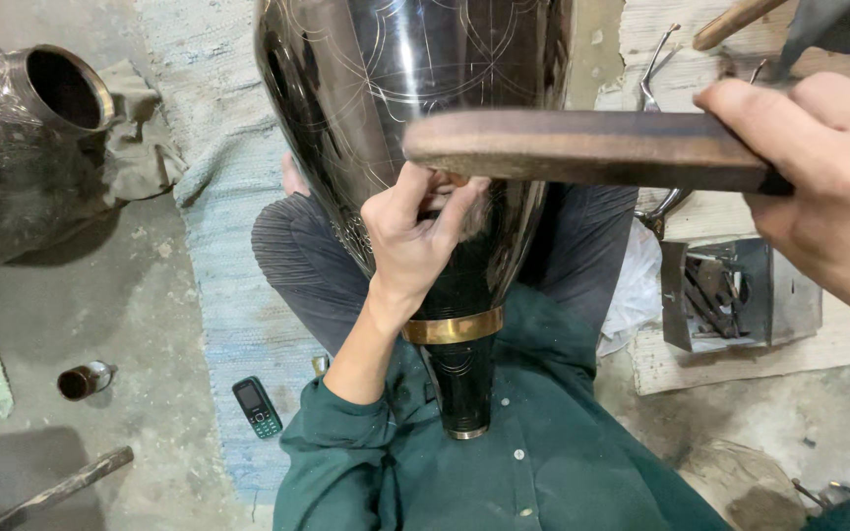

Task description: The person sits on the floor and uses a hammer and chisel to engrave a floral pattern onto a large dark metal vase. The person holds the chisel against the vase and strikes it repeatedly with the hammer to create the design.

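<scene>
1. Metal vessel (12,128), upper left of frame, lying on its side on the floor (140,324); small brown bottle (86,380) and mobile phone (256,407) lower left.
2. Dark engraved vase (395,108), centre, neck toward the lap, apparently braced there for steadiness.
3. Left hand (413,236), centre: fingers pressed together, pinching a small tool I cannot make out against the vase.
4. Right hand (823,167), upper right: fingers wrapped round a wooden mallet (582,147) raised above.
5. Tool box (730,295), right.

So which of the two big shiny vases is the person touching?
The dark engraved vase with the gold band, lying across the lap under the left hand. The other vase lies untouched on the floor, far left.
</scene>
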